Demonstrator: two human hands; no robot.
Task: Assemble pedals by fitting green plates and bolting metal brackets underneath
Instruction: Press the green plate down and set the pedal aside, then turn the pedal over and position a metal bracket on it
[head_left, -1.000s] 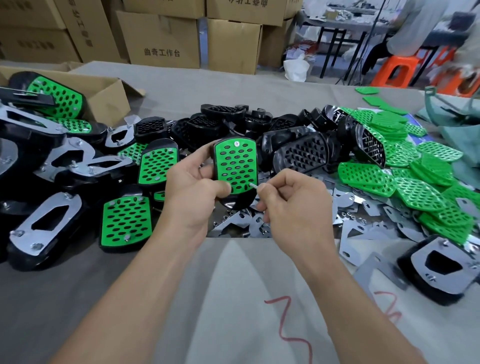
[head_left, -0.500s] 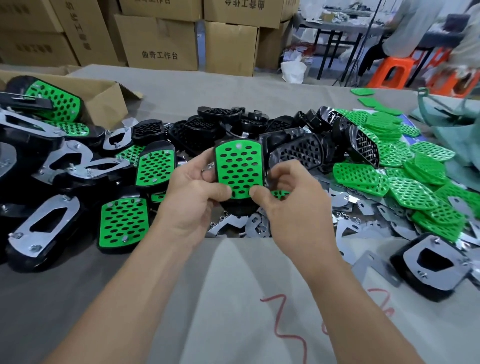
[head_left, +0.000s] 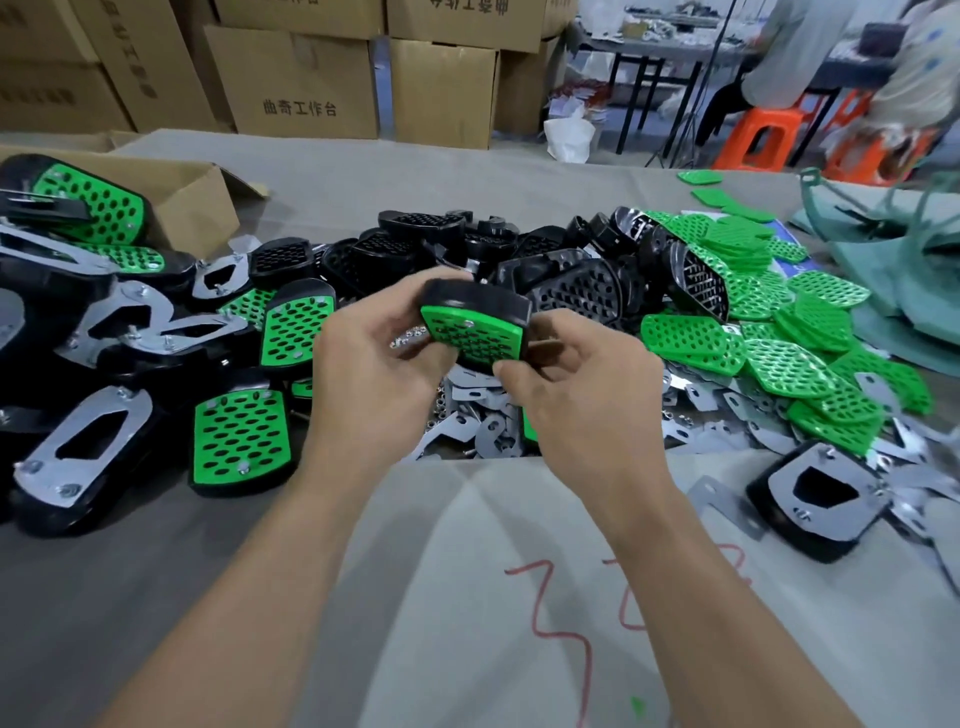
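Observation:
I hold a black pedal with a green perforated plate (head_left: 475, 332) above the table, tipped so its green face points down toward me and its black rim shows on top. My left hand (head_left: 376, 379) grips its left side. My right hand (head_left: 576, 395) pinches its lower right edge with thumb and fingers. Below the pedal lie loose metal brackets (head_left: 467, 415) and small nuts (head_left: 410, 335). Bare black pedal bodies (head_left: 571, 291) are heaped behind it. Loose green plates (head_left: 769, 358) are piled to the right.
Finished pedals with green plates and bolted brackets (head_left: 239, 436) crowd the left side, by an open cardboard box (head_left: 192, 202). One pedal lies bracket-up (head_left: 826, 493) at right. Stacked cartons (head_left: 306, 83) stand behind the table. A person sits at the far right by orange stools (head_left: 763, 140).
The pedal has tipped from upright, green face toward me, to face-down and tilted. My right hand went from holding a small bolt beside the plate to gripping the pedal's lower edge.

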